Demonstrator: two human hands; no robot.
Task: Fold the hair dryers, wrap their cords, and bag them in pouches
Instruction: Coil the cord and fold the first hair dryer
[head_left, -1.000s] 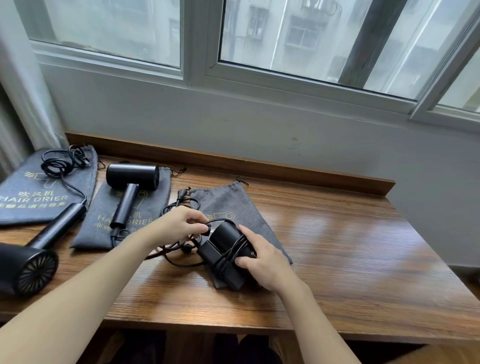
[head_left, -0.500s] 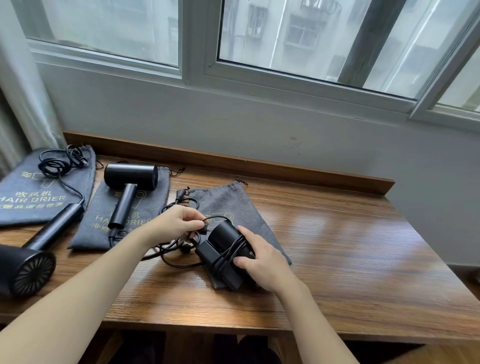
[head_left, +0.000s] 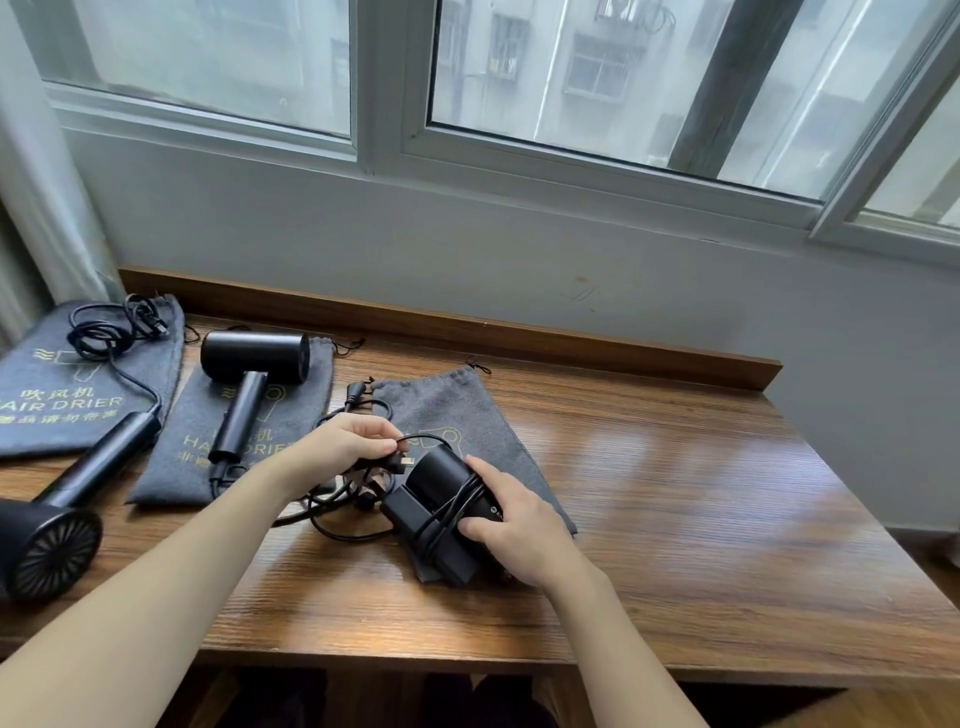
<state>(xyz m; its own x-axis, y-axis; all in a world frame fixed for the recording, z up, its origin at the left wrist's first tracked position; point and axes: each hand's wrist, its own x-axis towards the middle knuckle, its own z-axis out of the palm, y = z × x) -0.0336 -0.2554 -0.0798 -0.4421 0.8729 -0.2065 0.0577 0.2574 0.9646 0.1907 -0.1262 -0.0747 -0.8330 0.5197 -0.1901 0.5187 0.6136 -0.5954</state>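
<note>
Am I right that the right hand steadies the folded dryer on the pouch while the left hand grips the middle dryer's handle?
Not quite. In the head view the left hand pinches the cord, not the middle dryer. The right hand does steady the folded dryer on the pouch.

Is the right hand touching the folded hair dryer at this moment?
Touching. In the head view the right hand grips the folded hair dryer, fingers curled over its body and wrapped cord.

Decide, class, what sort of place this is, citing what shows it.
Probably a room in a flat or guest lodging: a brown wooden desk beneath a white-framed sliding window facing an apartment block, with grey "HAIR DRIER" fabric pouches laid out.
</note>
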